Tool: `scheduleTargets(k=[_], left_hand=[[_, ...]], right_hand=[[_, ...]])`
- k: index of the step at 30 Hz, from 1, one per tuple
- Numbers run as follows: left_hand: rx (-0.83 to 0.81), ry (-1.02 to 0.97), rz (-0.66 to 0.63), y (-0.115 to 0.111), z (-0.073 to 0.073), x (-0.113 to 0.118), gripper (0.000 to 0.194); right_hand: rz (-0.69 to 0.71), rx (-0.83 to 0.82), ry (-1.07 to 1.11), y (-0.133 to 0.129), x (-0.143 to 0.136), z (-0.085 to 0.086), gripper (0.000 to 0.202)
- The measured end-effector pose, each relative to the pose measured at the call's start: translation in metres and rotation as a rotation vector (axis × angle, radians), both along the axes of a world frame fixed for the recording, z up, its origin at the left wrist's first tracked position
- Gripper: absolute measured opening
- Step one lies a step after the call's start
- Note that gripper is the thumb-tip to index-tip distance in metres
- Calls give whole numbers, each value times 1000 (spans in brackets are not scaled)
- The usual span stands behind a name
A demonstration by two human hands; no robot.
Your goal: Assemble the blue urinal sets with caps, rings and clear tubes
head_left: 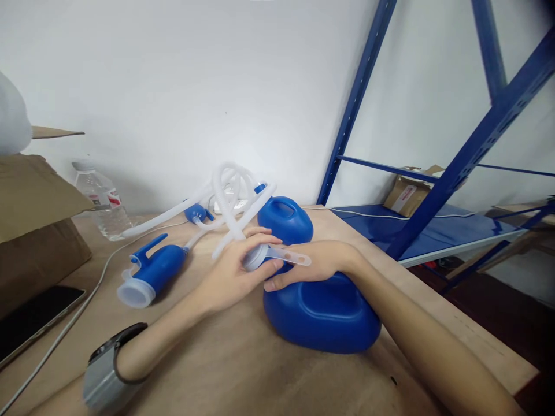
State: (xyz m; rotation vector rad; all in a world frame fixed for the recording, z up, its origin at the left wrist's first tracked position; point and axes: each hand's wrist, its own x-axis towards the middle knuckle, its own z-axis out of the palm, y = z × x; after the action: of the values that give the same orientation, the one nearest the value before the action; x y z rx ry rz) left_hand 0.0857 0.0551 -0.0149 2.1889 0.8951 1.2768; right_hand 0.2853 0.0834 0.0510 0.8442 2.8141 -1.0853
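Note:
My left hand (240, 263) is closed around a translucent white cap (255, 258), thumb on the near side and fingers over the far side. From the cap a flat strap with holes (291, 255) sticks out to the right, across the back of my right hand (306, 266). That hand is wrapped round the neck end of a blue plastic jug (321, 323), which lies on its side with its handle recess facing up. The neck itself is hidden by my hands. Just behind stands a second blue jug (288, 224), with white corrugated hoses (225, 196) looping beside it.
At left lies a blue handled bottle (162, 268) with a translucent wide mouth. Behind it are a smaller blue piece (197, 214) and a water bottle (102, 202). A cardboard box (39, 208), a phone (39, 318) and a white cable (89, 300) occupy the left. Blue shelving (364, 86) borders the right.

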Motion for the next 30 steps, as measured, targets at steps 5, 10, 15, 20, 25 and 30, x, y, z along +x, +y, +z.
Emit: scheduleTargets(k=[5,10,15,20,25,30], left_hand=[[155,18,134,9,-9,7,23],[282,332,344,1,-5,7,38],[165,539,580,-11,12,17,48],[36,606,635,-18,27,25,50],[7,443,463,-18,25,14,37],[86,167,189,-4,8,5,29]], right_hand=[[-104,40,-72,-2,0,1,53],[-125,44,-210,0,-1,2,52],[-187,106,-290,-5,-2,1,68],[-196,138,-182,-16,-4,1,56],[-176,104,-172,-16,-7,3,49],[-145,78,-175,-6,-3,3,58]])
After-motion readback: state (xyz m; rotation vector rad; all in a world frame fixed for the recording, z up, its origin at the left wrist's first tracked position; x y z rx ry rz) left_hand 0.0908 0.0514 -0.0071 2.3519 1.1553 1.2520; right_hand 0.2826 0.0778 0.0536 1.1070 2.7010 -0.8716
